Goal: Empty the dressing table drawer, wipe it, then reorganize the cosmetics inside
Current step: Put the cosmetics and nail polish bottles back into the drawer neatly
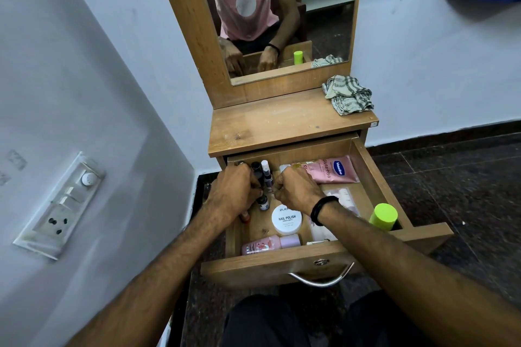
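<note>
Trousers (267, 321) fill 6 o'clock. Above them the drawer (282, 260) stands open, cosmetics (270, 244) inside. Cloth (349, 94) lies crumpled on the tabletop (282, 124) at 1 o'clock. Left hand (234, 196) grips bottles (266, 175) at the drawer's 11 o'clock; right hand (298, 191) is curled beside it, contents hidden. Tube (332, 172) at 1, jar (286, 219) at 6. Seemingly either emptying has barely begun or restocking is nearly done.

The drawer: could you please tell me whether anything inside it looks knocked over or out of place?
The pink bottle with the lilac cap lies on its side along the front wall of the drawer, while the green-capped bottle and the small dark bottles stand upright. Nothing looks spilled or broken.
</note>
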